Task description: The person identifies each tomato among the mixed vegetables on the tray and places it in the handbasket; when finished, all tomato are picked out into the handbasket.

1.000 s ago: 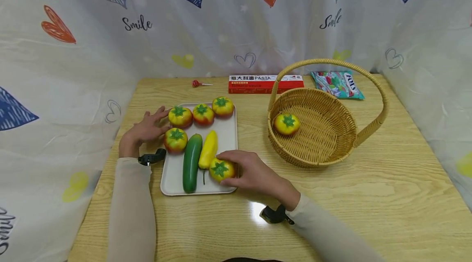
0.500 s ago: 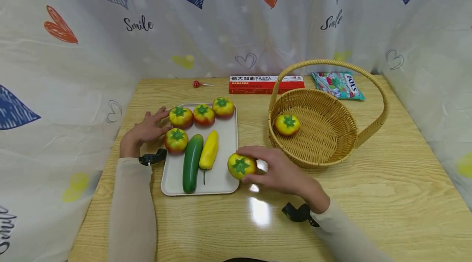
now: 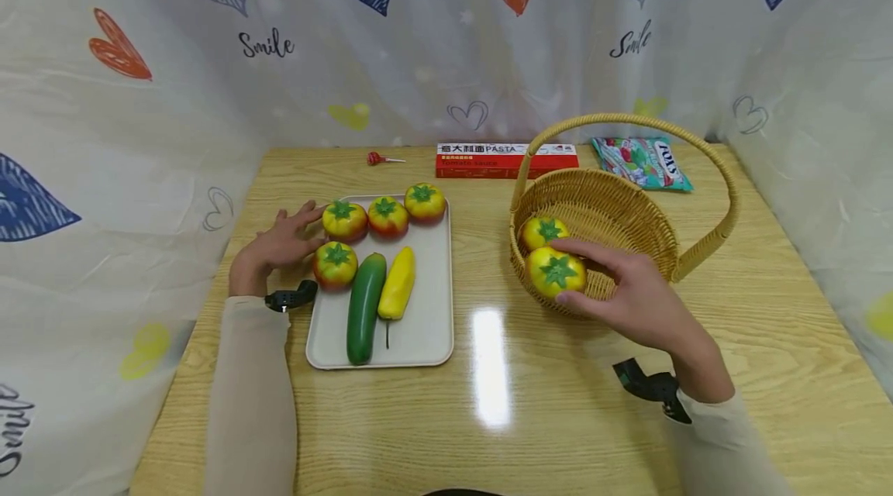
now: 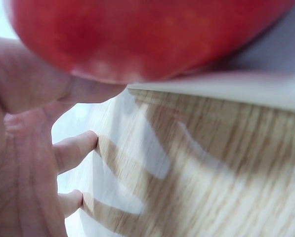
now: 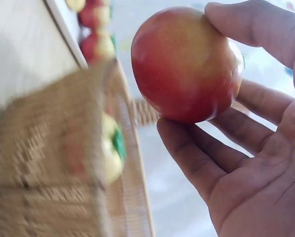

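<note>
My right hand (image 3: 638,298) grips a yellow-and-red tomato (image 3: 556,271) with a green star-shaped top, over the left part of the wicker basket (image 3: 666,229). In the right wrist view, thumb and fingers hold the tomato (image 5: 184,64) above the basket rim. Another tomato (image 3: 540,229) sits inside the basket, partly covered by the held one. At the left edge of the white tray (image 3: 436,287), my left hand (image 3: 277,242) rests with spread fingers beside the tomatoes. The left wrist view has fingertips on the table and a finger against the red underside of a tomato (image 4: 147,34).
Tomatoes (image 3: 387,217), a green cucumber (image 3: 366,310) and a yellow pepper (image 3: 398,284) lie on the tray. Along the back are a lollipop (image 3: 377,159), a red pasta box (image 3: 481,163) and a candy bag (image 3: 642,163). The basket's tall handle (image 3: 628,118) arches over it.
My right hand has carried the tomato from the tray's lower right corner, rightward and away, to over the basket. The left hand has stayed in place.
</note>
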`<state>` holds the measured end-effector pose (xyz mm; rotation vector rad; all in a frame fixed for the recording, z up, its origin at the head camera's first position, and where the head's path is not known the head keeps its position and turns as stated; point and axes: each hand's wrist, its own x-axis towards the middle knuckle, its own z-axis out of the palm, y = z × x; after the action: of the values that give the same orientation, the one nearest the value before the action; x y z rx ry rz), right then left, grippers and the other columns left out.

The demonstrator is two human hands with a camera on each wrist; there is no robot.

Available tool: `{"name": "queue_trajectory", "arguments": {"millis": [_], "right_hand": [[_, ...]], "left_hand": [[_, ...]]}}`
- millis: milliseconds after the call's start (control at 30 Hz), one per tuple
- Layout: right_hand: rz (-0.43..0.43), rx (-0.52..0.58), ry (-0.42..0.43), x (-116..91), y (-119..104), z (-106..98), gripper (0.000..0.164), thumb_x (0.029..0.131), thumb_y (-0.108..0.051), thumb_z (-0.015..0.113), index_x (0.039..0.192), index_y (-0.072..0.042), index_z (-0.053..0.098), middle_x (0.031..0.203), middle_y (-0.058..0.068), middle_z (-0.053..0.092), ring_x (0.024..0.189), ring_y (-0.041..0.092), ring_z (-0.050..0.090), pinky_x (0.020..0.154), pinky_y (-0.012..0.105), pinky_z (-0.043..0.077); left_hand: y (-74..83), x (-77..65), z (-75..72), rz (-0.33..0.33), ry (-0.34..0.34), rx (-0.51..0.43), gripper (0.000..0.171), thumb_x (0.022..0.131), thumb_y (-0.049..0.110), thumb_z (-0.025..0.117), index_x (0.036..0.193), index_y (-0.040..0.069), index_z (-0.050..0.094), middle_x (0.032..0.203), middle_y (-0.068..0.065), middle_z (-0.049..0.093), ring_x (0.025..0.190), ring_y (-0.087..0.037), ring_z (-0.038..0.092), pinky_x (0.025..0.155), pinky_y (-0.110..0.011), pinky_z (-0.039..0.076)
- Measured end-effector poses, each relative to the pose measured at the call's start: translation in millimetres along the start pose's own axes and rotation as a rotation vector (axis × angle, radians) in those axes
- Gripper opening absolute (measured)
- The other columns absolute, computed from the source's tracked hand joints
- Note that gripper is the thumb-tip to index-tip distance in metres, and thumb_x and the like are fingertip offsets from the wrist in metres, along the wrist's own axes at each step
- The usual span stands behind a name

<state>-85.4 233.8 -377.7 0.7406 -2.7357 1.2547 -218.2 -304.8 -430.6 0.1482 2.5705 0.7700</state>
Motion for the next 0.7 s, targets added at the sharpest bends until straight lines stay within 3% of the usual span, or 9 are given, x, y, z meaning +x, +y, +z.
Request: {"name": "queue_trajectory", "arguments": {"millis": [167,367,533,700], "right_hand": [[0.025,-0.004,0.034,0.7,11.5,-13.6,0.059,0.094,-0.01,0.087,0.15,-0.017,0.068,0.149,0.011,0.069,0.122,-0.006,0.062,0.103,0.005,0.048],[0.074,-0.025,-0.035,7.6,31.3,-9.2,0.054,0.097,-0.017,0.086,0.148,-0.016,0.069,0.151,0.012,0.067,0.123,0.016,0.067,0.098,0.007,0.051],[0.122,-0.019,-0.091,16.3,42.9,-0.7,0.052,0.096,-0.021,0.087,0.145,-0.014,0.071,0.148,0.015,0.069,0.121,0.027,0.069,0.093,0.018,0.058],[0.151,-0.017,-0.108,26.2,46.2,7.4,0.053,0.096,-0.023,0.087,0.145,-0.012,0.071,0.147,0.018,0.069,0.121,0.033,0.073,0.098,0.042,0.063]], "left_hand": [[-0.7,0.6,0.4,0.008,0.005,-0.004,0.075,0.11,0.031,0.06,0.174,0.011,0.027,0.183,-0.024,-0.001,0.161,-0.064,-0.021,0.112,-0.095,-0.012],[-0.7,1.3,0.9,0.0,-0.001,0.0,0.074,0.111,0.032,0.059,0.175,0.013,0.026,0.184,-0.023,-0.002,0.161,-0.062,-0.021,0.113,-0.095,-0.012],[0.0,0.5,0.8,0.001,-0.002,0.01,0.074,0.111,0.033,0.058,0.175,0.014,0.026,0.184,-0.022,-0.002,0.162,-0.062,-0.02,0.113,-0.095,-0.011],[-2.6,2.0,0.9,0.007,-0.001,0.024,0.074,0.111,0.033,0.058,0.175,0.015,0.026,0.184,-0.022,-0.002,0.162,-0.062,-0.019,0.113,-0.095,-0.01]]}}
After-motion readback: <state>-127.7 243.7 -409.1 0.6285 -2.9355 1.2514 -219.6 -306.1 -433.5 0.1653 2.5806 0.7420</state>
